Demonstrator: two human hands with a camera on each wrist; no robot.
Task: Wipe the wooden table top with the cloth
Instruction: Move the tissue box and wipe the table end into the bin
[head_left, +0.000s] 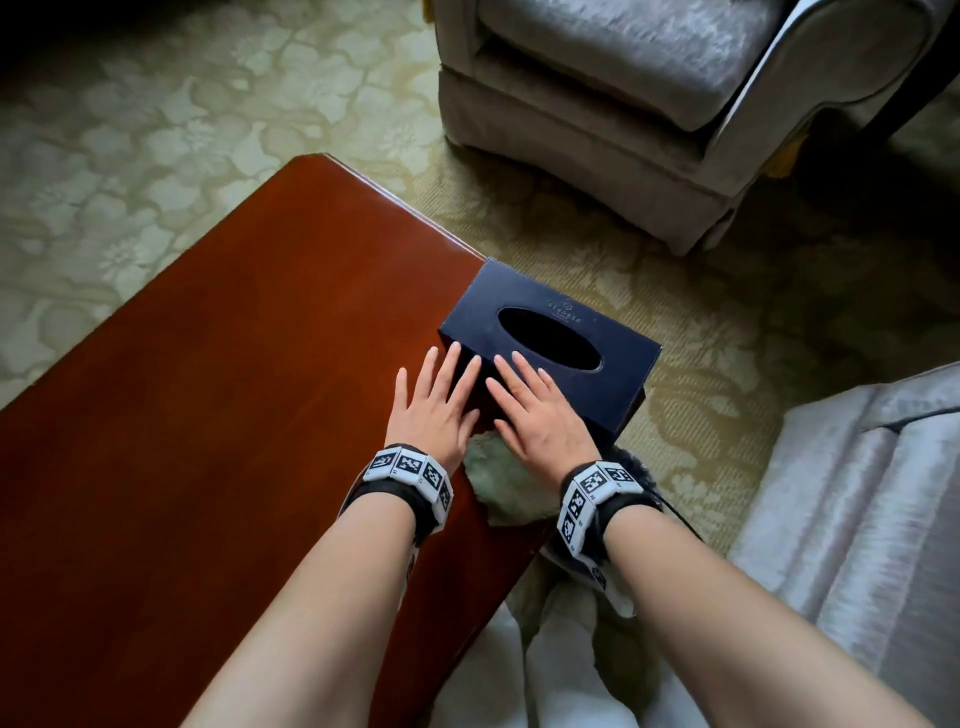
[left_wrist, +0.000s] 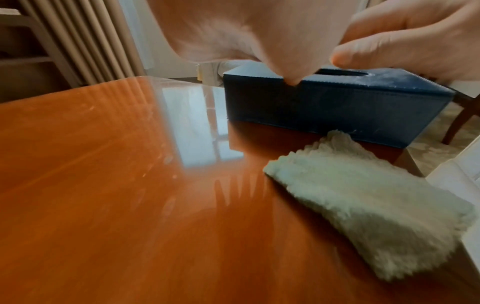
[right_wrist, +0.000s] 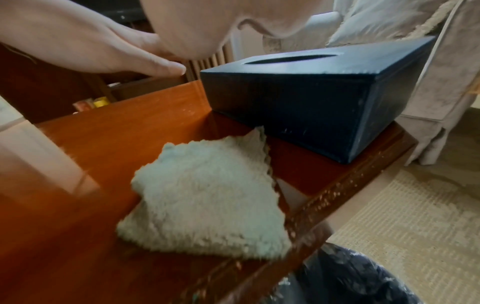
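Observation:
The glossy reddish wooden table (head_left: 208, 389) (left_wrist: 91, 185) (right_wrist: 91, 144) carries a folded pale green cloth (head_left: 498, 478) (left_wrist: 363, 195) (right_wrist: 207, 201) near its right edge, just in front of a dark blue tissue box (head_left: 480, 304) (left_wrist: 337, 107) (right_wrist: 298, 102). Both hands hover side by side above the cloth with straight, spread fingers and hold nothing. My left hand (head_left: 441, 379) (right_wrist: 103, 51) has its fingertips at the box's near top edge. My right hand (head_left: 519, 384) (left_wrist: 389, 41) reaches over the top of the box. Neither hand touches the cloth.
A grey armchair (head_left: 649, 104) stands beyond the table's far right. A pale sofa (head_left: 857, 493) is at my right. A bin with a dark liner (right_wrist: 350, 277) sits on the patterned carpet (head_left: 156, 130) below the table's right edge. Bare table top stretches to the left.

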